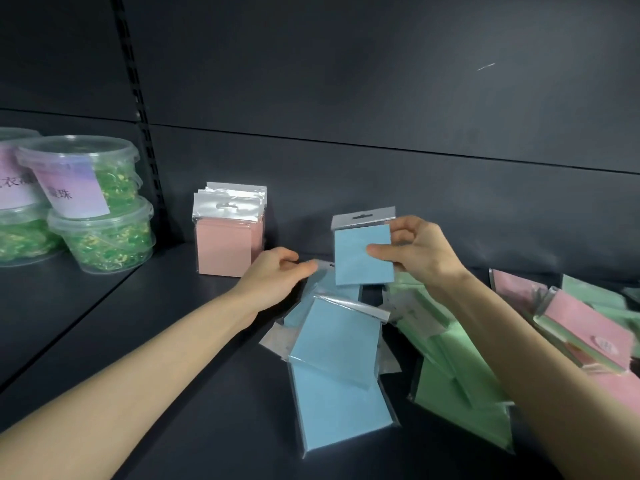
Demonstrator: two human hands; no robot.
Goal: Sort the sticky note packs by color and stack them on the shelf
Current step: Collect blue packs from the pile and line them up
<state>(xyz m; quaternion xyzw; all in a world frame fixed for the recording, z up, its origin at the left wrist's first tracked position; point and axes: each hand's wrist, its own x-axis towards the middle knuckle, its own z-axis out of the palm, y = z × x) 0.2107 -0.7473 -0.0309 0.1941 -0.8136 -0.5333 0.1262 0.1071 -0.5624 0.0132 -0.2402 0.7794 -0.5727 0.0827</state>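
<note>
Right now my right hand (415, 251) pinches a blue pack (363, 258) upright above the heap. My left hand (277, 275) curls at the edge of the loose blue packs (336, 344) below; I cannot tell if it grips. Slick wrappers could slide, spilling them into the green packs (453, 386). The dark shelf (173, 341) has a dark back panel (381, 98); the pink stack (225, 247) stands left, with tubs (100, 237) beyond.

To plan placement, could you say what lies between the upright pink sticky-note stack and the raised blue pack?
Head view: the left hand, grasping a flat blue pack on the dark shelf.
</note>
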